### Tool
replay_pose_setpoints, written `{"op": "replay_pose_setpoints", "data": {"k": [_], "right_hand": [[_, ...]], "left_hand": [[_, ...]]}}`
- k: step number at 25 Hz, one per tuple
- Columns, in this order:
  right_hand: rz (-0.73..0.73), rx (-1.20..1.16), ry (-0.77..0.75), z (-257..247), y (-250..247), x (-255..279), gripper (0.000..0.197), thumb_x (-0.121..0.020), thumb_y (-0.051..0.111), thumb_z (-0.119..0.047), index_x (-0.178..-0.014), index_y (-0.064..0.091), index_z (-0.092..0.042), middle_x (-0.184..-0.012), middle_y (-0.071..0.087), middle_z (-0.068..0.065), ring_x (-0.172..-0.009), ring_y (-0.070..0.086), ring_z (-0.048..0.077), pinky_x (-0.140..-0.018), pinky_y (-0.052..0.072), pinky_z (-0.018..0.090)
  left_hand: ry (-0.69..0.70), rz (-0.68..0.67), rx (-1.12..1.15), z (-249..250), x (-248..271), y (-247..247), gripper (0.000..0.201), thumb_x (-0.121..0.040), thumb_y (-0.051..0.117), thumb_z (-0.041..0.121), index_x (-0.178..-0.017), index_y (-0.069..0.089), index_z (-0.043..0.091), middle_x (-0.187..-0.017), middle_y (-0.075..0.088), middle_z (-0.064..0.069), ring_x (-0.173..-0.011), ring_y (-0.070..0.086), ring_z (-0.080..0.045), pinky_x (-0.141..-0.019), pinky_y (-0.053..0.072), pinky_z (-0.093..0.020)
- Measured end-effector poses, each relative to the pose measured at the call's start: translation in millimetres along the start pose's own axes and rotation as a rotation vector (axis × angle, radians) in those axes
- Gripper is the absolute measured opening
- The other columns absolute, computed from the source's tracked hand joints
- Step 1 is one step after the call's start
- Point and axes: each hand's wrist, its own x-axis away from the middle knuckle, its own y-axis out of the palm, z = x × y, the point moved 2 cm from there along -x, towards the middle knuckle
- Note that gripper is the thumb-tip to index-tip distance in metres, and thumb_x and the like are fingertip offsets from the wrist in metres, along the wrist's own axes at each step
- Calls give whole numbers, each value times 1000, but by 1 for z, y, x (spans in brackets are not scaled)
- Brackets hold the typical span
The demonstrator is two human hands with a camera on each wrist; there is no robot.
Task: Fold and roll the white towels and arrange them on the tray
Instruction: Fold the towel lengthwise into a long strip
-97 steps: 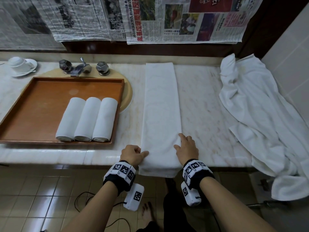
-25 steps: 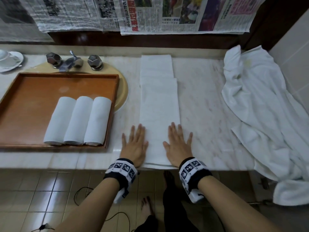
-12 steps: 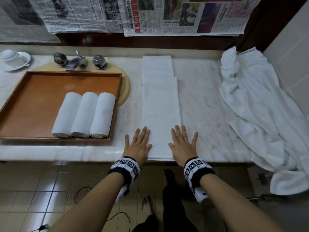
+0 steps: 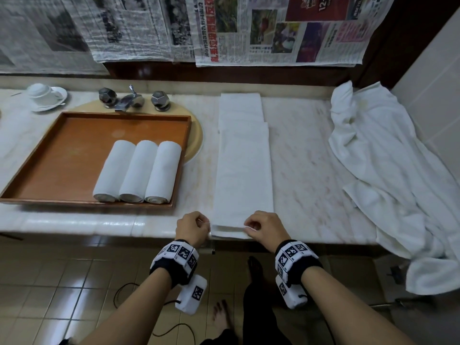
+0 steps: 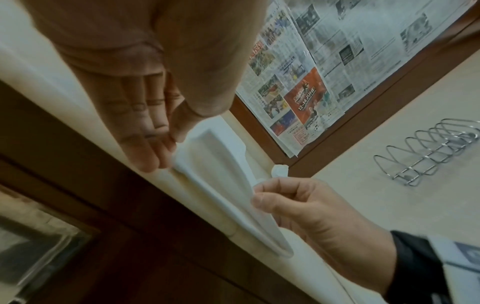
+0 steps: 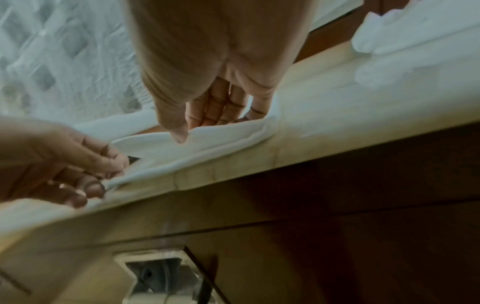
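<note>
**Towel's near end pinched at the counter edge**

The folded towel is laid lengthwise on the counter, running from the far wall to the near edge, with a shorter layer seen on top over its near part. Its near end is lifted slightly off the marble. The left corner is pinched by the left hand, thumb against fingertips; the right corner is pinched by the right hand, fingers curled. The hands are held apart, one at each corner.

The tray is set to the left, over the sink, just beside the towel but not touching it. Three rolls are lined side by side in its right part, touching one another.

Behind the tray the taps are seen; far left, an upturned cup on a saucer. To the right, a loose sheet is heaped on the counter and hangs over its near edge, well apart from the towel. Newspapers are hung across the far wall. A wire rack is seen on the side wall in the left wrist view.

The strip of counter between towel and tray is bare marble.
</note>
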Motion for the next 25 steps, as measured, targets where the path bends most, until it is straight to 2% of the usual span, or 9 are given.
{"op": "replay_pose_setpoints", "data": {"k": [4, 9, 12, 15, 18, 20, 22, 23, 25], "right_hand": [[86, -161, 51, -2, -4, 2, 6, -79, 74, -8, -81, 72, -13, -77, 65, -6, -70, 59, 9, -70, 50, 21], [79, -134, -73, -2, -8, 8, 13, -74, 73, -7, -79, 72, -19, -79, 66, -10, -76, 59, 8, -73, 47, 17], [-19, 62, -91, 5, 0, 14, 8, -75, 70, -21, -79, 73, -27, -81, 64, -14, -81, 54, 5, -79, 44, 32], [-84, 202, -81, 4, 3, 15, 10, -79, 65, -26, -77, 74, -30, -83, 64, -14, -86, 52, 7, -82, 35, 35], [-61, 218, -36, 2, -3, 12, 17, -78, 56, -33, -85, 72, -31, -85, 68, -15, -89, 54, 6, -87, 35, 36], [-28, 273, -36, -1, -2, 9, 27, -79, 49, -29, -95, 72, -29, -99, 67, -14, -99, 54, 10, -91, 36, 40], [-62, 374, -30, -6, 5, 5, 41, -88, 41, -26, -124, 61, -26, -135, 52, -7, -127, 42, 17, -102, 30, 47], [-128, 430, 6, -8, 9, 4, 48, -96, 33, -28, -143, 42, -23, -155, 30, -6, -143, 23, 17, -111, 19, 51], [-275, 527, 129, 3, 12, 6, 58, -104, 17, -39, -154, -6, -22, -159, -20, -8, -147, -17, 11, -113, -9, 59]], "left_hand": [[52, -3, -2, 4, 7, 6, 15, -76, 76, 16, -65, 69, 24, -68, 70, 2, -65, 70, -21, -68, 61, -41], [31, 21, -42, 4, 4, 8, 26, -75, 78, 13, -58, 67, 29, -67, 71, 2, -67, 71, -21, -72, 61, -39], [-1, 1, -5, 1, -1, 10, 23, -76, 75, 9, -59, 71, 24, -62, 71, 0, -65, 71, -23, -72, 61, -39], [-67, -42, 14, 5, -3, 7, 21, -75, 74, 5, -61, 72, 20, -63, 71, -2, -66, 72, -24, -72, 61, -40], [-89, 17, -136, 23, 2, -3, 15, -76, 64, 7, -76, 70, 21, -85, 72, -1, -84, 68, -22, -79, 57, -36], [91, 137, -396, 41, 7, 0, 27, -82, 57, 12, -107, 64, 20, -120, 59, -3, -112, 54, -24, -93, 48, -36], [363, 28, -547, 58, 12, 24, 51, -94, 47, 22, -144, 37, 16, -156, 25, -4, -143, 22, -27, -115, 26, -44], [467, -114, -620, 60, 13, 41, 58, -100, 37, 29, -153, 17, 16, -162, 2, -1, -149, 2, -23, -120, 11, -48], [480, -324, -742, 49, 10, 59, 61, -104, 18, 40, -154, -12, 21, -156, -28, 6, -146, -22, -17, -118, -9, -52]]}}
